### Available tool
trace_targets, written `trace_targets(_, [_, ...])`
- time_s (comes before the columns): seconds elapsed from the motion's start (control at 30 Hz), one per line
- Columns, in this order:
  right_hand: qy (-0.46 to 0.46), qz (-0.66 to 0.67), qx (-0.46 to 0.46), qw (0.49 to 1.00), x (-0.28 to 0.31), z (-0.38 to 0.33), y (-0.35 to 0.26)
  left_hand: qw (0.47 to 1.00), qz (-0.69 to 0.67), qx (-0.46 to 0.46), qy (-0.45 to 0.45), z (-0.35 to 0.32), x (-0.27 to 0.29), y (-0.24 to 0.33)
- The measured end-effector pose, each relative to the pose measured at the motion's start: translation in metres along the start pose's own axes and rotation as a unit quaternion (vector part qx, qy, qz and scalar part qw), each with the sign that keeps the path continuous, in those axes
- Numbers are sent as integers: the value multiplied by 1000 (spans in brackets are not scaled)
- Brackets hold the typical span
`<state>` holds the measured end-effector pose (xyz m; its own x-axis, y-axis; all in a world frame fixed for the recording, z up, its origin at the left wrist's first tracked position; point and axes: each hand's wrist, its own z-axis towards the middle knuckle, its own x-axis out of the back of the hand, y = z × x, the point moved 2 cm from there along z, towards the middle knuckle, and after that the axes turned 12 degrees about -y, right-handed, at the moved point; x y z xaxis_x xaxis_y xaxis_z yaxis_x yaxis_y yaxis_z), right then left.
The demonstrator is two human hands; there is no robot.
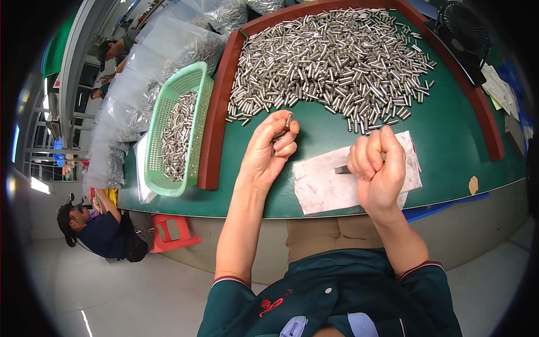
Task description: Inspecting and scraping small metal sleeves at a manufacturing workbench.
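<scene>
One pin [289, 120] is standing at a slight tilt in the fingertips of the left hand [267, 149], just short of the pile [337, 64]. The left fingers are curling inward and holding the pin narrowly; whether the palm is holding more cannot be told. The left forearm is pointing nearly straight up from the lower edge, leaning slightly right. The right hand [379, 168] is forming a fist above the cloth [323, 194], its fingers gripping a dark tool [341, 169] whose end is protruding to the left. The right forearm is slanting up and left, its elbow pointing outward. The hands are standing apart, neither touching the other. The cloth is lying on the green table [320, 130]. A red-brown frame [215, 129] is bordering the pile; left of it, a green basket [203, 112] is holding more pins.
</scene>
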<state>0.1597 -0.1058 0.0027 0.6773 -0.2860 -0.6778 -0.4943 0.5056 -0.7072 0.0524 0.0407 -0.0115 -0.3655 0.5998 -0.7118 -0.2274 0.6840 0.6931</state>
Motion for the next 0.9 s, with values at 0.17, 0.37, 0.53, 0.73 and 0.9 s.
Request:
trace_targets(0.17, [-2,0,5,1000,-1,1,0,982,189,13,-1,-8,-19,-3])
trace_targets(0.37, [-1,1,-5,1000,2,0,1,723,690,-33,-13,-31,-54,-30])
trace_targets(0.53, [11,14,-11,1000,2,1,3,565,825,3,-4,-32,-57,-35])
trace_targets(0.73, [16,52,11,998,0,1,-2,595,804,5,-27,-40,-53,-32])
trace_targets(0.9, [24,55,-16,998,-2,3,2,642,766,-31,-24,-37,-49,-34])
